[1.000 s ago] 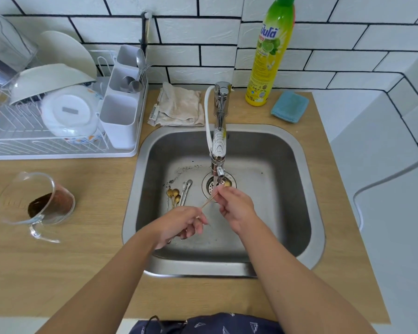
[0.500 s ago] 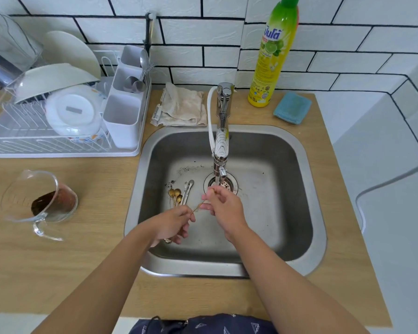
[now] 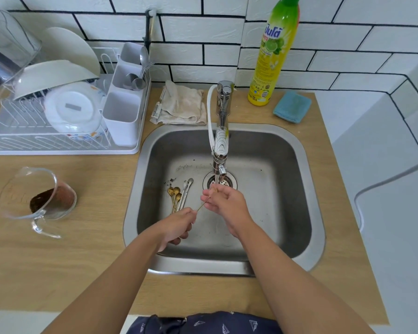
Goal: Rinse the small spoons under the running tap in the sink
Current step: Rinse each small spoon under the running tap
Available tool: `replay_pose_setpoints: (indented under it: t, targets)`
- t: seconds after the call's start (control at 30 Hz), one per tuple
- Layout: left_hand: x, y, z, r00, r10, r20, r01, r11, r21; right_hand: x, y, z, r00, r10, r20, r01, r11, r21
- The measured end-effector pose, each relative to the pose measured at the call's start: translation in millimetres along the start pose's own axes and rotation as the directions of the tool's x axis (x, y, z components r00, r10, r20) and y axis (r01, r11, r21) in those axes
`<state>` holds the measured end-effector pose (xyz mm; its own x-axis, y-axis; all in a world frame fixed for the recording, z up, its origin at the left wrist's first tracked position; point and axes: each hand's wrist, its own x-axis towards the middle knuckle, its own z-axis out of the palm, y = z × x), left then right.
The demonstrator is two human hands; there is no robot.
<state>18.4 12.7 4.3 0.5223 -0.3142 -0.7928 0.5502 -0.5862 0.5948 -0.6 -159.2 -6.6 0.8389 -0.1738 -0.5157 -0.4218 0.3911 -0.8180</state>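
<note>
Over the steel sink [image 3: 307,251], my left hand [image 3: 176,225] pinches the handle end of a thin gold spoon [image 3: 202,204]. My right hand [image 3: 223,201] pinches the spoon's bowl end, which its fingers hide, just under the tap spout [image 3: 220,168]. Water falls from the spout onto my right fingers above the drain [image 3: 225,182]. On the sink floor to the left lie three more gold spoons [image 3: 174,195] and two silver ones [image 3: 186,189].
A glass measuring jug [image 3: 38,201] with brown grounds stands on the wooden counter at left. Behind it is a white dish rack [image 3: 65,109] with a cutlery holder. A cloth [image 3: 181,103], a detergent bottle [image 3: 274,51] and a blue sponge [image 3: 292,106] sit behind the sink.
Both hands have shifted slightly left and away from me with the gold spoon, bringing my right fingers closer under the spout. The spoons on the sink floor have not moved.
</note>
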Motion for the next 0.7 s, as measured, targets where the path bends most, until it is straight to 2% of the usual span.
replay_pose_setpoints:
  t: [0.13, 0.27, 0.33, 0.5, 0.63, 0.7]
  targets:
    - [1.1, 2.6, 4.6, 1.000, -0.012, -0.010, 0.012, 1.000, 0.025, 0.8, 2.2, 1.6, 1.000, 0.006, -0.019, -0.007, 0.998, -0.057]
    - [4.6, 6.7, 7.2, 0.998, -0.041, -0.037, 0.044, 0.997, 0.057, 2.0, -0.7, 0.4, 0.994, 0.092, 0.056, -0.096, 0.993, 0.067]
    - [6.1, 7.3, 7.7, 0.997, -0.056, -0.057, 0.060, 0.996, 0.059, 0.8, -0.7, -2.0, 0.995, 0.071, 0.072, -0.075, 0.995, 0.066]
    - [11.3, 8.9, 15.0, 0.995, -0.014, -0.102, 0.031, 0.986, 0.165, 1.1, -0.7, 1.3, 0.997, 0.050, -0.055, -0.049, 0.999, 0.013]
    - [12.7, 5.5, 12.2, 0.992, -0.026, -0.120, 0.044, 0.988, 0.150, 0.8, -2.1, 0.8, 0.998, 0.054, 0.020, -0.055, 0.998, 0.033]
    - [11.2, 4.2, 14.0, 0.995, -0.015, -0.103, 0.029, 0.991, 0.133, 0.3, -1.9, 2.6, 0.999, 0.037, -0.004, -0.037, 0.999, -0.019]
